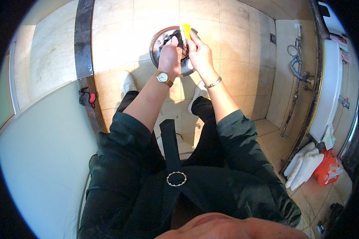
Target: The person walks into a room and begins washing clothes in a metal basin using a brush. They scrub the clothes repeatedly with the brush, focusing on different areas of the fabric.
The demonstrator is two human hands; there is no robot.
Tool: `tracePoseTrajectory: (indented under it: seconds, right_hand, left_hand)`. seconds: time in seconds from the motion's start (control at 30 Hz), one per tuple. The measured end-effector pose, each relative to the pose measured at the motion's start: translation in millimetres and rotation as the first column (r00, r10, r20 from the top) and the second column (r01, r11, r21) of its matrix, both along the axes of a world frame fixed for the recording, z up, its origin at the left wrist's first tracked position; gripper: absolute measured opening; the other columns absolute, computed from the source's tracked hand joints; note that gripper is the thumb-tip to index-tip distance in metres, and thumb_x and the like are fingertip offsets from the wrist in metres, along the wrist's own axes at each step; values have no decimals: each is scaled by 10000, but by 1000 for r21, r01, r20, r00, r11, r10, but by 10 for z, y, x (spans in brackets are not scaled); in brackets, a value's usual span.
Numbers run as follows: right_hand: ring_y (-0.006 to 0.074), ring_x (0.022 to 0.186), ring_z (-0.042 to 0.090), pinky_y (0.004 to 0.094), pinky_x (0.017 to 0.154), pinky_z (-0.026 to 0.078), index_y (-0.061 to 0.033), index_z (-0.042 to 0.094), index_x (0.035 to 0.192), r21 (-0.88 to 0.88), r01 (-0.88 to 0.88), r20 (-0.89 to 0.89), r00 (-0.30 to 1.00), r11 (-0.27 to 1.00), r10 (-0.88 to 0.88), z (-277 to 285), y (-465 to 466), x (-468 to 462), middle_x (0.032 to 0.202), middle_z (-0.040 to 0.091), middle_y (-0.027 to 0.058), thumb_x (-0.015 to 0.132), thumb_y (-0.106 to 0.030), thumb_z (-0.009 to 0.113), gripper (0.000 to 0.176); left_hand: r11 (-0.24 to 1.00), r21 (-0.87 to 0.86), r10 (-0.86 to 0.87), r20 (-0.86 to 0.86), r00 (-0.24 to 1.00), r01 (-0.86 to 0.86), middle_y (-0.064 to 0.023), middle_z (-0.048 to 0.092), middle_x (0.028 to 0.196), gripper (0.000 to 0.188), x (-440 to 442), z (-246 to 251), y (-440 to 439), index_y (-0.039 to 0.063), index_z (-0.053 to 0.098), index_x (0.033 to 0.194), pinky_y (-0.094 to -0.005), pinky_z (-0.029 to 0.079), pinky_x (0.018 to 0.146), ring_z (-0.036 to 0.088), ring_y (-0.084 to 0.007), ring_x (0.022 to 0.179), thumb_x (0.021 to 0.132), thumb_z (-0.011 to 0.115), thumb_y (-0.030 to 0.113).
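Observation:
A round metal basin (153, 56) with a red rim line stands on the tiled floor between my feet, with water and dark cloth in it. My left hand (170, 56), a watch at its wrist, grips a dark cloth item (176, 35) with a checked part over the basin. In my right hand (201, 55), with a bracelet at the wrist, is a yellow scrub brush (186, 31) with white bristles turned toward the cloth. Brush and cloth are close together; whether they touch is hard to tell.
A glass panel (48, 167) is at the left, with a dark and pink item (86, 97) on the ledge beside it. Pipes (296, 71) run along the right wall near a white sink (324, 89). White towels (303, 165) and a red plastic bag (326, 167) lie at the lower right.

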State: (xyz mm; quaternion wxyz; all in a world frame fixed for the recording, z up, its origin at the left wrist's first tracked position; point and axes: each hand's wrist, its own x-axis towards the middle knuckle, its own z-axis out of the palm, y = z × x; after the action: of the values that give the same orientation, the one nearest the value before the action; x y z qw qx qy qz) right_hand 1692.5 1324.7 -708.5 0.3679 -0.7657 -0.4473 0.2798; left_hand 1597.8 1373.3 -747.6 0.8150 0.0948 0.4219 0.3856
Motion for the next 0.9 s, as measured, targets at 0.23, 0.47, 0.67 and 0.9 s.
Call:
tracePoseTrajectory:
  seconds: [0.23, 0.47, 0.67, 0.9]
  right_hand:
    - [356, 1006, 685, 353, 850, 543, -168, 613, 1323, -82, -58, 55, 997, 995, 62, 27, -66, -33, 1118, 668, 232, 973, -267, 570, 366]
    - [190, 997, 689, 333, 831, 534, -79, 587, 1340, -173, -226, -1, 973, 959, 229, 37, -143, -3, 1136, 686, 229, 988, -219, 569, 379]
    - [280, 867, 723, 382, 791, 556, -170, 561, 1374, -376, -166, -134, 983, 911, 124, 31, -146, 53, 984, 710, 202, 999, -270, 520, 390]
    - [124, 1008, 643, 285, 883, 509, -72, 556, 1374, -41, -18, -153, 988, 999, 11, -7, -108, 82, 1172, 695, 175, 1014, -211, 538, 386]
  left_hand:
    - [996, -67, -54, -46, 998, 51, -45, 641, 862, 323, 6, -80, -24, 52, 602, 1012, -292, 501, 665, 607, -143, 748, 1035, 470, 346]
    - [997, -67, 41, 46, 998, -38, -87, 659, 1089, 595, 65, 122, -56, 42, 587, 1189, -344, 521, 869, 635, -188, 973, 1025, 351, 563]
    - [999, -52, -13, -40, 999, 11, -78, 607, 1240, 673, 103, 160, -100, 63, 550, 1256, -358, 484, 967, 579, -179, 1135, 997, 325, 642]
    - [990, -115, -82, 23, 996, 84, -37, 646, 1075, 653, 109, 292, -106, 89, 582, 1184, -317, 516, 820, 611, -156, 951, 974, 372, 670]
